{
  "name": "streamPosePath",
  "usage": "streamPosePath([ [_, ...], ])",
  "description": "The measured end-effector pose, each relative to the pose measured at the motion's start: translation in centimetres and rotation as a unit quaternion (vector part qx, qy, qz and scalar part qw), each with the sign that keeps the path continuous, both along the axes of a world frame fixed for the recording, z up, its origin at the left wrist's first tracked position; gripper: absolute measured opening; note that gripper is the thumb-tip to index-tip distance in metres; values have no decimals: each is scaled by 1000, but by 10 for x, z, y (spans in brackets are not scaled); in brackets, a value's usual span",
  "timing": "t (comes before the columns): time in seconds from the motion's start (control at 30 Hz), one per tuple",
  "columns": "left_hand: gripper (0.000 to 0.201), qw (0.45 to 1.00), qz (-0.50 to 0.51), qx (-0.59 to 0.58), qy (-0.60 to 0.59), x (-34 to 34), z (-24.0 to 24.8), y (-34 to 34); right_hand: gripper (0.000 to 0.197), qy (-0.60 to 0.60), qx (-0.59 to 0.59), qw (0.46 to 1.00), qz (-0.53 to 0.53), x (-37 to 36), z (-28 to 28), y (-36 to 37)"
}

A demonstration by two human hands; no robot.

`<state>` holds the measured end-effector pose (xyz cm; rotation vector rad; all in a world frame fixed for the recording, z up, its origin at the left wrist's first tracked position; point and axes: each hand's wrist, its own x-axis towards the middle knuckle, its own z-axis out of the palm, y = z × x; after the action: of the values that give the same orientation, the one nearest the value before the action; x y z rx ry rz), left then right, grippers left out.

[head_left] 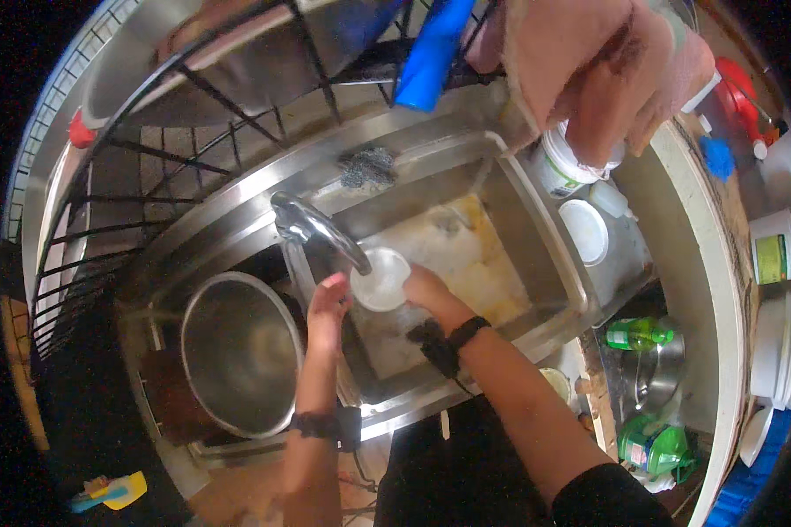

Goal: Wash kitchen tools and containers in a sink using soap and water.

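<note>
Bowl [380, 281], white, is under the faucet [323, 230], over the sink [543, 218]. Right hand [428, 290] grips its right side; left hand [326, 305] is loosely curved, empty, beside it. Probably it is light, stiff, slippery when wet; rim gives safest hold.

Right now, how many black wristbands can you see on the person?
2: a left wristband behind the left hand, and a right wristband behind the right hand.
</note>
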<state>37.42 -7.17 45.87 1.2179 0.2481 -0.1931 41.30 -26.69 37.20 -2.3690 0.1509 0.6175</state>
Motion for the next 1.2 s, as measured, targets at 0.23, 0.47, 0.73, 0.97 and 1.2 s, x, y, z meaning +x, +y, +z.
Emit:
streamPosePath([
  [0.23,31,997,-6,69,29,-43,22,9,19,-4,25,1000,0,-3,16,20],
  [0.47,25,997,-35,-12,64,-84,44,1,24,-54,347,934,-71,5,-52,20],
  [0.73,27,993,-26,-24,110,-148,69,39,21,16,208,975,-83,4,54,66],
  [0.97,31,994,-9,12,111,-174,103,59,41,-41,-15,996,81,17,49,32],
  [1.2,32,991,68,33,112,-212,113,92,65,-129,-250,959,24,-21,124,-16],
])
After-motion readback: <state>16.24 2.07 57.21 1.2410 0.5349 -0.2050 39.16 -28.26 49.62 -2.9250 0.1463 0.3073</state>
